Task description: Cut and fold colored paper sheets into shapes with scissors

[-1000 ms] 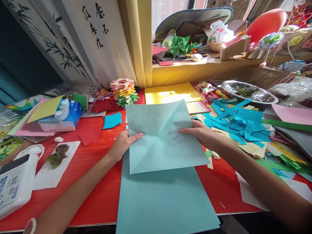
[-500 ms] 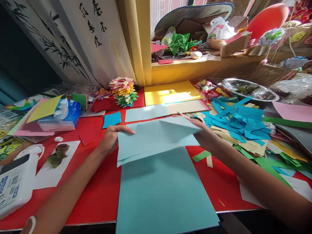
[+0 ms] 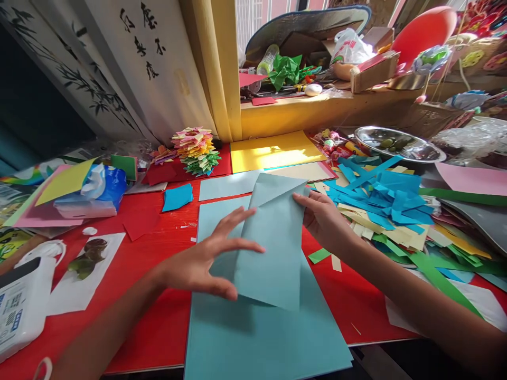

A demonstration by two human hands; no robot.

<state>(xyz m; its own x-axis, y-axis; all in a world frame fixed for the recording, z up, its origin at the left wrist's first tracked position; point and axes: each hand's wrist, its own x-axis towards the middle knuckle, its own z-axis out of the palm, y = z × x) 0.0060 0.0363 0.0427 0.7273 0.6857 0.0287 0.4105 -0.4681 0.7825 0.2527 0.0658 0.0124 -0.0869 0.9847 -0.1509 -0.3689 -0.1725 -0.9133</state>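
A light blue sheet of paper [image 3: 273, 248], folded into a narrower shape, is held up over a larger light blue sheet [image 3: 261, 332] lying on the red table [image 3: 154, 311]. My right hand [image 3: 322, 216] grips the folded sheet at its upper right edge. My left hand [image 3: 202, 261] has its fingers spread, fingertips touching the sheet's left side, thumb under its lower edge.
Blue and yellow paper scraps [image 3: 380, 200] are piled at the right beside a metal bowl [image 3: 400, 143]. A yellow sheet [image 3: 273, 150] and stacked paper stars [image 3: 196, 150] lie at the back. A tissue pack [image 3: 95, 192] and white container [image 3: 19, 301] stand at the left.
The paper, spread open a second ago, was folded flat and is now a narrow upright shape. My left hand let go of the left edge and opened its fingers.
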